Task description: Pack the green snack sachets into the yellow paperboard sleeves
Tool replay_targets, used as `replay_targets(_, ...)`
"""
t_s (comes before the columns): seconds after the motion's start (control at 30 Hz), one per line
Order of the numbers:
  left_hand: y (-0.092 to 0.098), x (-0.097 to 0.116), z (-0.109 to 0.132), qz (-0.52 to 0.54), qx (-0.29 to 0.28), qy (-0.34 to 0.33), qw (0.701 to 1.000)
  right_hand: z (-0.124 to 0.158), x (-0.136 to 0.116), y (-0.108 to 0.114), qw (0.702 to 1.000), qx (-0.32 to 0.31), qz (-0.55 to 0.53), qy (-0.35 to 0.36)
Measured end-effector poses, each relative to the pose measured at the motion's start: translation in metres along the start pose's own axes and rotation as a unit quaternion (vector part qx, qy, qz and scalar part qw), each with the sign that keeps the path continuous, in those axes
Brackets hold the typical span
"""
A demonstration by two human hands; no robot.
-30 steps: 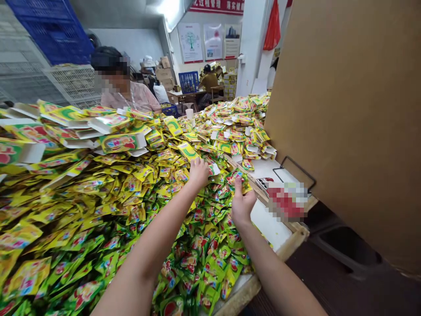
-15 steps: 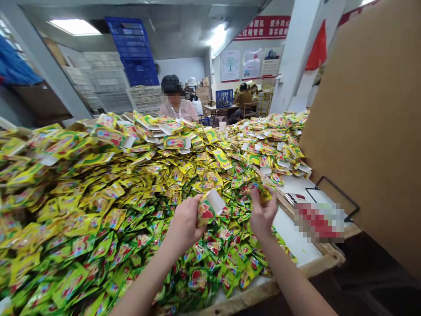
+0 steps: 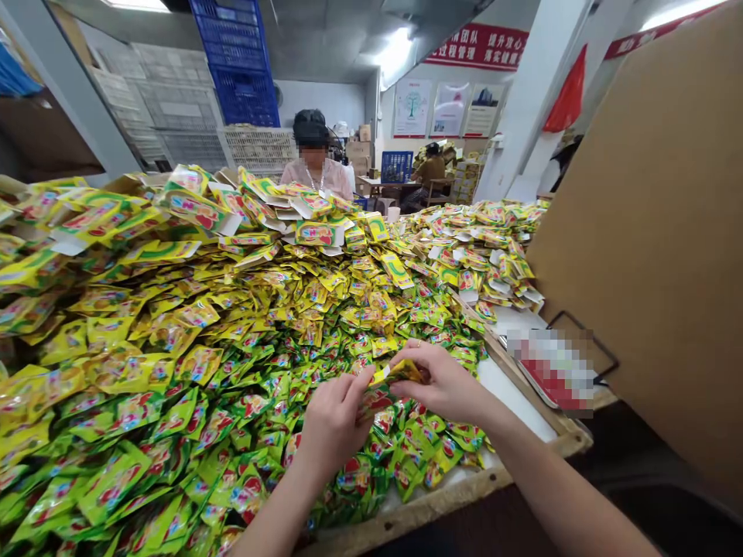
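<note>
My left hand (image 3: 335, 424) is closed around a small printed carton (image 3: 376, 399), held low over the heap. Much of the carton is hidden behind the fingers. My right hand (image 3: 444, 381) pinches a yellow sachet (image 3: 409, 371) right at the carton's upper end. Whether the sachet's tip is inside the carton, I cannot tell. Under both hands spread green sachets (image 3: 244, 402) with red fruit pictures. Yellow sachets (image 3: 197, 317) lie farther back and to the left.
Open-ended cartons (image 3: 197, 209) are piled along the back, with more cartons (image 3: 487, 263) at the back right. A wooden table edge (image 3: 464, 495) runs in front. A large cardboard sheet (image 3: 644, 255) stands at right, near a wire stand (image 3: 586, 340). Across the heap sits a person (image 3: 316, 174).
My right hand has moved left and down with the sachet, from apart to meeting the carton. My left hand has tilted the carton, and the view has shifted slightly.
</note>
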State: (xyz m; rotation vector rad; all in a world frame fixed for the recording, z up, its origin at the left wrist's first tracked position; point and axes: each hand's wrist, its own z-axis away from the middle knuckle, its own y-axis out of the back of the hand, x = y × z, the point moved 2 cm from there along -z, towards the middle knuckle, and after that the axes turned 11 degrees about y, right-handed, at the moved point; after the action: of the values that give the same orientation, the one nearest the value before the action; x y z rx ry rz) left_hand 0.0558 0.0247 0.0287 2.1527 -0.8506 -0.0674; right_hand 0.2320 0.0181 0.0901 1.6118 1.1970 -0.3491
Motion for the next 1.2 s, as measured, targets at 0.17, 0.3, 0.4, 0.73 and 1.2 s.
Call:
replay_targets(0.17, 0.005, 0.001, 0.004, 0.071, 0.020, 0.067, 0.995, -0.003, 0.008, -0.016, 0.969, 0.145, -0.188, -0.072)
replay_targets(0.3, 0.009, 0.002, 0.005, 0.114, 0.023, 0.098, 0.988, -0.002, 0.006, -0.021, 0.975, 0.208, -0.075, -0.012)
replay_targets(0.4, 0.010, 0.000, 0.003, 0.139, 0.011, 0.120, 0.983, -0.002, 0.000, -0.019, 0.974, 0.218, 0.032, 0.054)
replay_targets(0.73, 0.015, -0.009, 0.002, 0.110, -0.015, 0.125, 0.986, -0.007, -0.009, -0.019, 0.994, -0.009, 0.098, 0.044)
replay_targets(1.2, 0.019, -0.018, -0.005, 0.241, -0.036, 0.244, 0.939, -0.003, 0.007, -0.045, 0.966, 0.085, -0.221, -0.105)
